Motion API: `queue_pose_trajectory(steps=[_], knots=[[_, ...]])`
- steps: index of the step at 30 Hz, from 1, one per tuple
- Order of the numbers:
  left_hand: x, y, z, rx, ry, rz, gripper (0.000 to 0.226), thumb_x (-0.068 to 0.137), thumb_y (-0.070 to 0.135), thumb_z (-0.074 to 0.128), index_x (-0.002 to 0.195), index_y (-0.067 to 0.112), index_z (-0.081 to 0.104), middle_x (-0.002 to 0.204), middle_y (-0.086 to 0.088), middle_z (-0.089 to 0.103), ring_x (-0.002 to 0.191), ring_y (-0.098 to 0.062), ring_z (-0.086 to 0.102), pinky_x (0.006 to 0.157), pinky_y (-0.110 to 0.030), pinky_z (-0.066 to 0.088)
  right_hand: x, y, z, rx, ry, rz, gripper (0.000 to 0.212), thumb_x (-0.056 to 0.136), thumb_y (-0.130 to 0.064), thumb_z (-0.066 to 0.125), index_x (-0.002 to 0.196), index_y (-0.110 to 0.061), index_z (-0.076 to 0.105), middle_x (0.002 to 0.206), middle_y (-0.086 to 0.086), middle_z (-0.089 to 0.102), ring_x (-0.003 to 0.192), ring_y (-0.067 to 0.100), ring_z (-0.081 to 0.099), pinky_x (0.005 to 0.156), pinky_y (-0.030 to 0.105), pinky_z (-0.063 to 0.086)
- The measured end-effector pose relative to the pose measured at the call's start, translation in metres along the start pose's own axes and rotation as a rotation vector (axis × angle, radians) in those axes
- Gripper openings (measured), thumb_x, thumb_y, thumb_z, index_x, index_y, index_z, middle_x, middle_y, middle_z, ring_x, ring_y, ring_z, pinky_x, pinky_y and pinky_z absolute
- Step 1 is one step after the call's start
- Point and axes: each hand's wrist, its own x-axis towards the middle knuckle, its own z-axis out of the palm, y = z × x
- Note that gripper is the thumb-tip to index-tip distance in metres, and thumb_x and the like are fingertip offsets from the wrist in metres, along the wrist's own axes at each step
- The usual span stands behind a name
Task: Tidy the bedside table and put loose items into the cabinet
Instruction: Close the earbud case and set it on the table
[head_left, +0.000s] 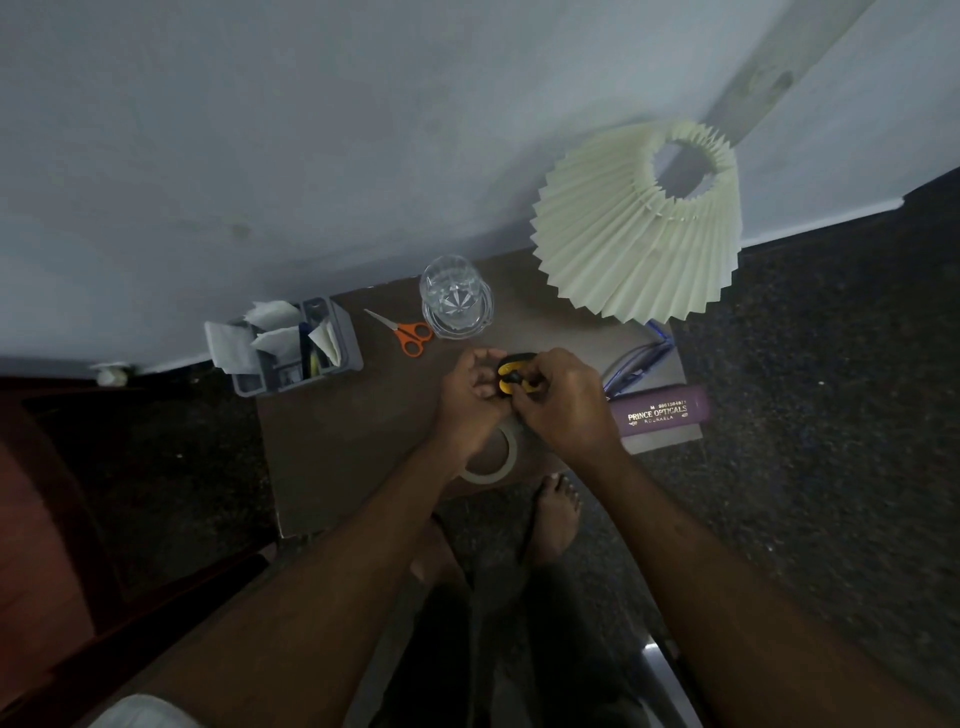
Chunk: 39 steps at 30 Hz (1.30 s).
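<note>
Over the middle of the brown bedside table (332, 447), my left hand (470, 402) and my right hand (563, 402) are both closed around a small yellow and black object (511, 376). What it is I cannot tell. Orange-handled scissors (408, 335) lie behind my hands. A roll of tape (496, 462) lies under my left wrist, partly hidden. A purple glasses case (660, 413) and blue-framed glasses (636, 358) rest at the table's right side.
A clear glass (457, 299) stands at the back of the table. A pleated cream lampshade (641, 221) rises at the back right. At the back left corner is a grey organiser (291, 348) with papers and pens. My bare foot (556, 512) is on the dark floor.
</note>
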Motion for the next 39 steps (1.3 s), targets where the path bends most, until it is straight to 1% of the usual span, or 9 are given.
queue_pose_trajectory(steps=[6, 9, 15, 18, 20, 23, 28, 30, 39], knots=[[0.0, -0.001, -0.001, 0.005, -0.001, -0.008, 0.05, 0.075, -0.023, 0.066, 0.115, 0.005, 0.055, 0.093, -0.007, 0.066, 0.073, -0.005, 0.065, 0.071, -0.017, 0.054, -0.002, -0.001, -0.003, -0.009, -0.027, -0.006, 0.015, 0.081, -0.013, 0.077, 0.09, -0.002, 0.073, 0.092, 0.014, 0.065, 0.083, 0.026, 0.063, 0.071, 0.029, 0.045], [0.0, 0.0, -0.001, -0.008, 0.001, -0.019, 0.052, 0.075, -0.023, 0.067, 0.118, 0.002, 0.054, 0.095, -0.011, 0.065, 0.078, -0.012, 0.063, 0.075, -0.023, 0.053, -0.002, 0.0, -0.003, 0.019, -0.039, 0.006, 0.013, 0.083, -0.015, 0.076, 0.088, -0.003, 0.074, 0.093, 0.012, 0.064, 0.081, 0.023, 0.062, 0.07, 0.03, 0.046], [-0.004, 0.001, -0.004, -0.009, -0.029, -0.031, 0.059, 0.073, -0.022, 0.07, 0.125, 0.0, 0.054, 0.101, -0.014, 0.068, 0.074, -0.003, 0.066, 0.069, -0.015, 0.055, -0.003, 0.013, -0.003, 0.219, 0.139, 0.202, 0.004, 0.087, -0.016, 0.073, 0.089, -0.018, 0.071, 0.091, 0.002, 0.065, 0.071, 0.003, 0.055, 0.066, 0.002, 0.037], [-0.006, 0.004, -0.009, -0.009, -0.06, -0.023, 0.059, 0.073, -0.019, 0.073, 0.125, 0.002, 0.056, 0.103, -0.015, 0.069, 0.083, -0.011, 0.067, 0.075, -0.017, 0.056, -0.001, 0.018, -0.007, 0.355, 0.149, 0.362, 0.002, 0.092, -0.028, 0.068, 0.093, -0.028, 0.066, 0.093, -0.005, 0.066, 0.079, 0.0, 0.062, 0.066, 0.006, 0.044], [-0.008, 0.009, -0.011, -0.007, -0.085, -0.018, 0.059, 0.072, -0.017, 0.075, 0.125, 0.002, 0.058, 0.106, -0.019, 0.071, 0.09, -0.018, 0.068, 0.083, -0.025, 0.057, 0.004, 0.016, -0.011, 0.486, 0.086, 0.503, 0.008, 0.094, -0.039, 0.065, 0.095, -0.031, 0.066, 0.091, -0.01, 0.069, 0.081, 0.003, 0.068, 0.069, 0.021, 0.054], [-0.012, 0.017, -0.015, -0.009, -0.111, -0.028, 0.059, 0.073, -0.014, 0.077, 0.127, 0.002, 0.058, 0.111, -0.024, 0.071, 0.097, -0.023, 0.068, 0.092, -0.035, 0.055, 0.012, 0.012, -0.016, 0.689, -0.053, 0.719, 0.026, 0.094, -0.048, 0.063, 0.096, -0.023, 0.072, 0.091, 0.001, 0.075, 0.084, 0.022, 0.075, 0.068, 0.039, 0.062], [-0.013, 0.021, -0.017, -0.049, -0.131, -0.062, 0.051, 0.077, -0.013, 0.074, 0.124, 0.0, 0.059, 0.099, -0.018, 0.073, 0.085, -0.014, 0.071, 0.076, -0.027, 0.059, 0.016, 0.008, -0.018, 0.897, -0.186, 0.791, 0.018, 0.094, -0.029, 0.069, 0.095, -0.012, 0.075, 0.087, 0.009, 0.077, 0.067, 0.022, 0.076, 0.056, 0.03, 0.06], [-0.012, 0.021, -0.018, -0.099, -0.119, -0.096, 0.044, 0.082, -0.013, 0.07, 0.123, -0.003, 0.058, 0.101, -0.021, 0.07, 0.091, -0.021, 0.069, 0.085, -0.036, 0.058, 0.016, 0.008, -0.018, 0.942, -0.192, 0.78, 0.012, 0.095, -0.021, 0.069, 0.096, -0.01, 0.075, 0.088, 0.01, 0.076, 0.065, 0.02, 0.075, 0.057, 0.029, 0.061], [-0.008, 0.016, -0.008, -0.152, -0.044, -0.156, 0.042, 0.085, -0.013, 0.067, 0.124, -0.005, 0.053, 0.106, -0.024, 0.065, 0.088, -0.021, 0.068, 0.078, -0.026, 0.06, 0.013, 0.015, -0.007, 0.959, -0.143, 0.73, 0.023, 0.096, -0.007, 0.065, 0.116, 0.003, 0.07, 0.107, 0.022, 0.073, 0.089, 0.027, 0.072, 0.07, 0.03, 0.063]])
